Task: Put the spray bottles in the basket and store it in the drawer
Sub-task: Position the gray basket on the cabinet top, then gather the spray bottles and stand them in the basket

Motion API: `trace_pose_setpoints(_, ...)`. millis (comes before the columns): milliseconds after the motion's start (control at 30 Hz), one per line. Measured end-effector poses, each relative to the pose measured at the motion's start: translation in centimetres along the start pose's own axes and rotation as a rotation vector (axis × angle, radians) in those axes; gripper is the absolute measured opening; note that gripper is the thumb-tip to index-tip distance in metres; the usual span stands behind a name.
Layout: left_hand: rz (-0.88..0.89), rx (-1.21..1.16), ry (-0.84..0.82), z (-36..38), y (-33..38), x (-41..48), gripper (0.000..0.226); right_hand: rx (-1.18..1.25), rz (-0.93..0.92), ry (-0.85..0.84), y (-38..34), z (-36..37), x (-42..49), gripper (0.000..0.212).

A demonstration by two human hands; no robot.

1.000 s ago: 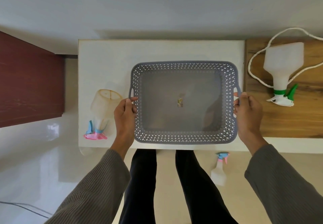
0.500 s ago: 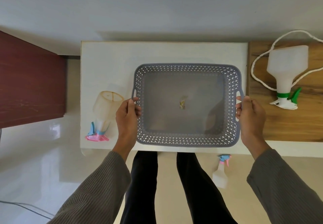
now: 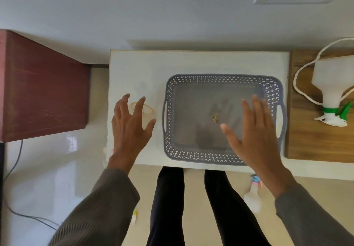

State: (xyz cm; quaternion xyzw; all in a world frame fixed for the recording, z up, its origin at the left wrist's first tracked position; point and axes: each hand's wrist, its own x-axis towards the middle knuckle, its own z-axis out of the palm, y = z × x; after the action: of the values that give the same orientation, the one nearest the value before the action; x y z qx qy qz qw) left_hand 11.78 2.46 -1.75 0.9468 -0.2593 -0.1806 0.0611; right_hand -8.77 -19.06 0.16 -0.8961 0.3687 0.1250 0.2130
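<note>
A grey perforated basket [image 3: 272, 90] rests on the white table [image 3: 145, 67], holding only a small scrap at its middle. My left hand [image 3: 130, 128] hovers open, fingers spread, over a clear spray bottle [image 3: 148, 110] lying left of the basket; most of that bottle is hidden under the hand. My right hand [image 3: 252, 130] is open above the basket's right half, holding nothing. A large white spray bottle with a green trigger [image 3: 329, 84] lies on the wooden surface at the right. A small bottle with a blue and pink head [image 3: 252, 197] sits on the floor below the table edge.
A dark red cabinet [image 3: 42, 88] stands at the left. The wooden top [image 3: 306, 142] adjoins the white table on the right, with a white cord [image 3: 298, 73] looping around the big bottle. My legs stand close to the table's front edge. A cable runs along the floor at the left.
Both hands have let go of the basket's handles and lifted, fingers spread. The left hand moved left over the clear bottle; the right hand moved in over the basket.
</note>
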Motion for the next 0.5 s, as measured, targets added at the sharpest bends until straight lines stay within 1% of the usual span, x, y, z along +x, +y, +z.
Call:
trace_pose_setpoints(33, -0.001, 0.088, -0.094, -0.2, -0.3, 0.8, 0.077, -0.061, -0.005, -0.08, -0.9, 0.2, 0.3, 0.082)
trace_pose_setpoints(100, -0.001, 0.225, -0.265, -0.3, -0.8, 2.4, 0.089, -0.164, -0.037, -0.187, -2.4, 0.8, 0.8, 0.088)
trace_pose_setpoints(167, 0.01, 0.298, -0.388, -0.3, -1.1, 3.8, 0.093, -0.204, -0.075, -0.255, -4.0, 1.2, 1.3, 0.091)
trace_pose_setpoints(233, 0.026, 0.336, -0.464, -0.4, -1.3, 4.9, 0.092, -0.206, -0.105, -0.297, -5.6, 1.5, 1.7, 0.092)
trace_pose_setpoints(300, 0.023, 0.341, -0.484, -1.2, -1.4, 5.5, 0.091, -0.191, -0.118, -0.327, -7.0, 1.7, 1.9, 0.091)
trace_pose_setpoints(367, 0.01, 0.343, -0.47, -2.6, -1.5, 5.7, 0.092, -0.18, -0.131, -0.322, -8.3, 1.6, 1.9, 0.087)
trace_pose_setpoints(433, -0.008, 0.344, -0.425, -4.7, -1.6, 5.4, 0.095, -0.161, -0.148, -0.293, -9.4, 1.3, 1.8, 0.082)
trace_pose_setpoints(500, -0.058, 0.294, -0.337, -7.4, -2.0, 4.5, 0.095, -0.134, -0.172, -0.255, -10.4, 0.9, 1.6, 0.078)
